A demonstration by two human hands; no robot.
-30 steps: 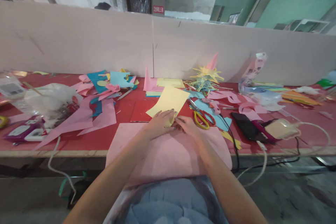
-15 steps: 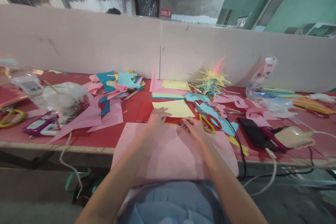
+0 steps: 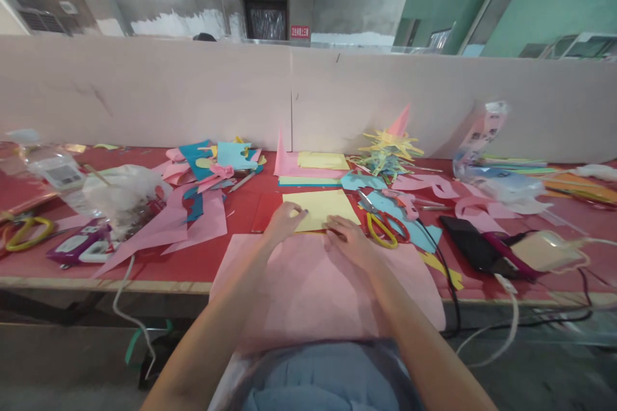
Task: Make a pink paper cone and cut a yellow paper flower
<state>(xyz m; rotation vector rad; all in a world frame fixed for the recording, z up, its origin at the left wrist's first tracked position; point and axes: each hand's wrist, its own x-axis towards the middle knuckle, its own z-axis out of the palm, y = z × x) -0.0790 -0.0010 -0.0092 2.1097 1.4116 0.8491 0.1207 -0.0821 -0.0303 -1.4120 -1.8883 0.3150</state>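
Observation:
A yellow paper sheet (image 3: 322, 207) lies flat on the red table (image 3: 193, 257), just beyond a large pink sheet (image 3: 308, 282) that hangs over the near edge. My left hand (image 3: 283, 221) rests on the yellow sheet's near left corner, fingers loosely curled and pressing down. My right hand (image 3: 348, 239) lies flat at the sheet's near right edge, fingers stretched out on the paper. Neither hand lifts anything.
Yellow-handled scissors (image 3: 380, 226) lie right of my right hand. A black case (image 3: 463, 243) and cables sit further right. Pink and blue paper scraps (image 3: 202, 205), a plastic bag (image 3: 120, 189) and another pair of scissors (image 3: 22, 231) crowd the left. A board wall (image 3: 289, 96) backs the table.
The yellow sheet, tilted up a second ago, now lies flat on the table. Both hands have slid apart along its near edge.

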